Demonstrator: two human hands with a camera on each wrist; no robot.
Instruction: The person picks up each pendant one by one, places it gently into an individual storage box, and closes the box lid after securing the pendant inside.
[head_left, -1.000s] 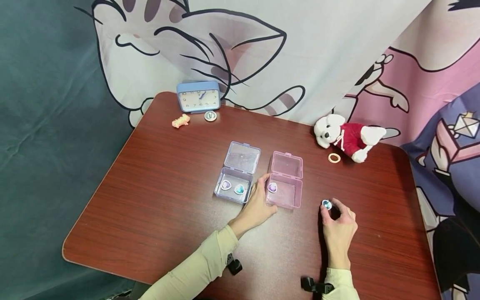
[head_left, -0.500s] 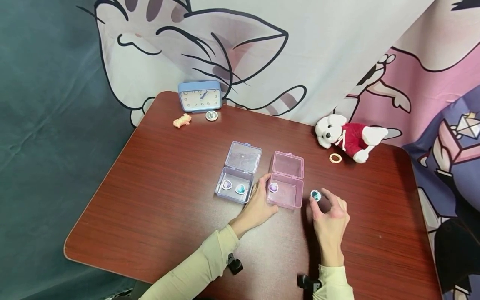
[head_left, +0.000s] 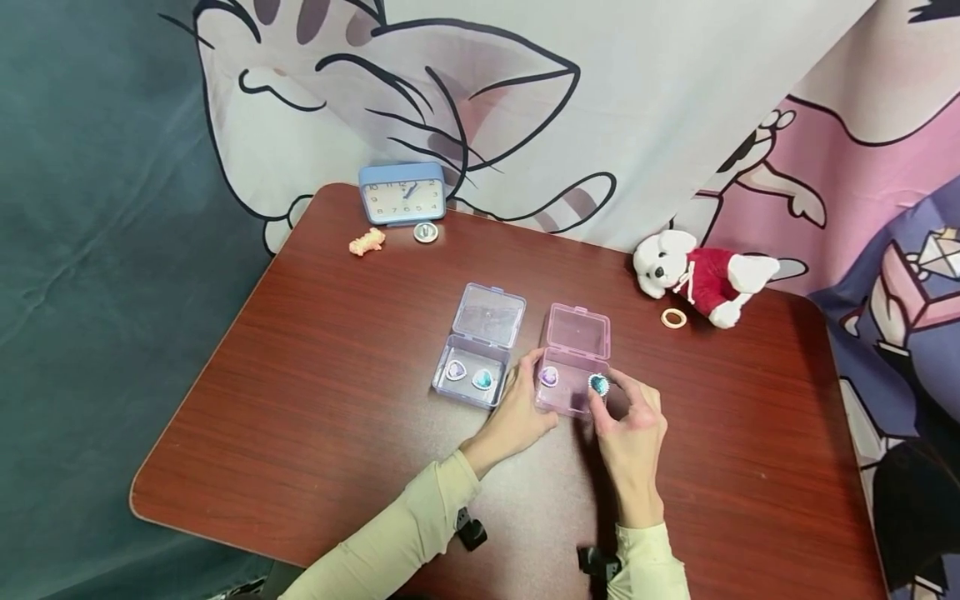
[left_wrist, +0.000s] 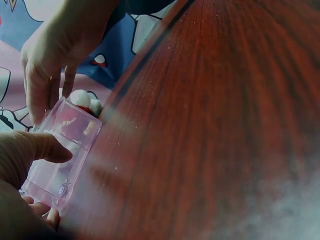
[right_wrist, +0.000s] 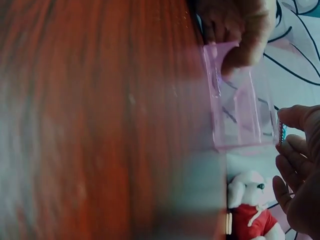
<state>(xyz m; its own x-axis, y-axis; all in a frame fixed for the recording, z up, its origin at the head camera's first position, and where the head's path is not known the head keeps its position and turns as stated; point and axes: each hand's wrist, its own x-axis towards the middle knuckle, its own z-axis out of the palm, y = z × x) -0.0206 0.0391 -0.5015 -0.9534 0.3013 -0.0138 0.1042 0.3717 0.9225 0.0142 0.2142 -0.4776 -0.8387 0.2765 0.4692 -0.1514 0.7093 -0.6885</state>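
In the head view my right hand (head_left: pixel 630 429) pinches a teal gem (head_left: pixel 597 384) with a beaded rim between thumb and fingers, over the right side of the open pink plastic box (head_left: pixel 572 402). My left hand (head_left: pixel 517 412) grips that box at its left side, the thumb at the front wall, as the left wrist view shows of the pink box (left_wrist: pixel 55 172) too. A purple gem (head_left: pixel 549 377) lies in the box's left part. Left of my left hand stands an open blue-tinted box (head_left: pixel 468 394) with a purple gem (head_left: pixel 456 370) and a teal gem (head_left: pixel 482 379) inside.
At the back left of the table (head_left: pixel 315 392) are a blue clock (head_left: pixel 402 193), a small round silvery piece (head_left: pixel 426 232) and a little peach-coloured figurine (head_left: pixel 367 242). A white plush dog (head_left: pixel 701 271) in red lies at the back right, a pale ring (head_left: pixel 673 318) before it.
My right hand has moved left with the teal gem, from the table right of the pink box to over that box. The left hand stays at the pink box.
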